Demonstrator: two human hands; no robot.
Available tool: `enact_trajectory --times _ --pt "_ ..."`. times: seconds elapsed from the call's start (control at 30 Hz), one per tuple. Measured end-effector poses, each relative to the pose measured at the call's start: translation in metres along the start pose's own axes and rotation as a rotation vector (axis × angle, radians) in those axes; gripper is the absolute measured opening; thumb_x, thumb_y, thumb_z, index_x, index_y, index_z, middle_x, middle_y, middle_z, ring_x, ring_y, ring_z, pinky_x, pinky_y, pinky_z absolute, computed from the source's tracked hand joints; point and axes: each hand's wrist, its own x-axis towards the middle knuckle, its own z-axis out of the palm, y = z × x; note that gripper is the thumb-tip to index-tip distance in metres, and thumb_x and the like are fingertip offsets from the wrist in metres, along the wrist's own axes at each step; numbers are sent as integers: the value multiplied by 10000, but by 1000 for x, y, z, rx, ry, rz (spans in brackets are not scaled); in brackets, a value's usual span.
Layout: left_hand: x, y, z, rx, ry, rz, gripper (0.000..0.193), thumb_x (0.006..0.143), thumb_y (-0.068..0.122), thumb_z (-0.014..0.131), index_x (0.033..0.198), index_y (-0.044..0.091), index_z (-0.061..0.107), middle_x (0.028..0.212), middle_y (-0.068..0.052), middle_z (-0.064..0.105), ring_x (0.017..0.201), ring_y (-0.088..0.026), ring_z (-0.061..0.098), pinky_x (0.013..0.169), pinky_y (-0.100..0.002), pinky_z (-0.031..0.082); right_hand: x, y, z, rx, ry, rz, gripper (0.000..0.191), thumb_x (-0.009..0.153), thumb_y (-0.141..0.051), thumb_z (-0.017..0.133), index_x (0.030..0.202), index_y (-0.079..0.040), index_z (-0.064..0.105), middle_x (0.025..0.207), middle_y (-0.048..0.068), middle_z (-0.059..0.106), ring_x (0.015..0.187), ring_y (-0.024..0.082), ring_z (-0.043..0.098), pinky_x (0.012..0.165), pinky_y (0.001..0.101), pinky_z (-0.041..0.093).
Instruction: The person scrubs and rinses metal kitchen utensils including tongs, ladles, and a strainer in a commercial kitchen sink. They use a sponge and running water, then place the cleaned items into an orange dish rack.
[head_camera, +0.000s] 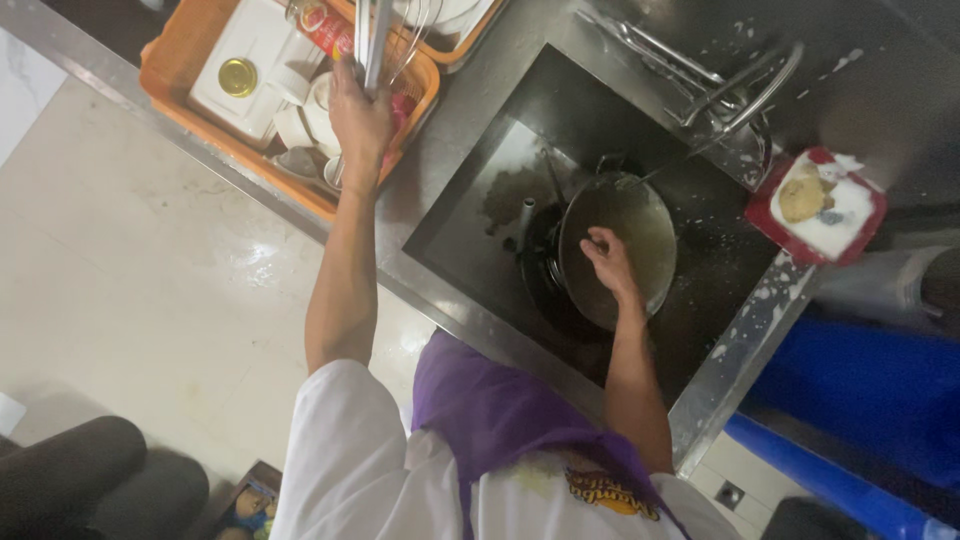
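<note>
Purple apron (490, 405) over a white shirt (350, 460) is sitting closest to the lens, and both bare arms are reaching out from there. Left hand (360, 115) is stretching way up to the orange dish basket (180, 95) at the top of the view, and it's gripping a bunch of metal utensil handles (378, 40), fingers wrapped around them. Looks like a wire whisk (415, 35) is standing in that same bunch, but I can't say for sure whether the hand is holding it too. White dishes, cups and a jar with a gold lid (238, 77) are lying packed in the basket around the hand.

Right hand (608, 258) is down in the dark sink (480, 215), resting on the rim of a round metal pan (625, 235) with fingers curled over the edge into the inside, so it's clamped loosely on the pan. That pan is sitting tilted over a darker pot or burner-like piece just to its left, can't tell exactly what. Hands are well apart, one per job.

Faucet (740, 95) is hanging over the far side of the sink. Red soap dish (815, 205) with a yellowish sponge is sitting on the wet steel bench to the right, suds splattered near it. Blue bin (870, 390) is showing below right.
</note>
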Motion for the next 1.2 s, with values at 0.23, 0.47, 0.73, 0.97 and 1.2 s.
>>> enact_trajectory --times 0.23,0.47,0.73,0.97,1.2 --pt "-6 -1 14 231 -46 -130 1092 748 395 947 1510 11 266 1360 -297 443 1296 -503 413 1043 -630 349 0 1 3 62 -23 -64 473 955 -274 719 1344 -31 605 1310 135 631 1233 251 622 1026 358 504" --pt "-19 -5 11 281 -217 -353 1245 768 546 937 1603 87 135 1523 -380 231 1414 -541 277 1120 -705 236 -7 14 1 8 -21 65 472 960 -297 705 1349 -48 608 1267 138 629 1185 243 620 989 357 503" --pt "-16 -9 -5 174 -324 -411 1286 774 536 948 1652 157 87 1659 -343 -52 1556 -512 -10 1220 -712 -19 13 18 -23 19 -2 67 449 952 -321 727 1330 -96 640 1142 79 652 947 201 624 800 332 517" --pt "-24 -16 -17 195 -424 -351 1296 724 558 925 1662 157 125 1665 -336 -69 1563 -506 -45 1201 -715 -17 70 -23 -63 230 136 84 278 1001 -244 650 1223 -78 669 1023 29 686 902 116 640 739 270 512" --pt "-53 -23 -13 334 -304 -184 1188 783 627 900 1664 156 257 1638 -372 47 1533 -537 57 1198 -691 75 110 -37 -65 356 225 59 210 1000 -227 653 1109 -57 712 945 19 710 827 104 678 749 267 582"
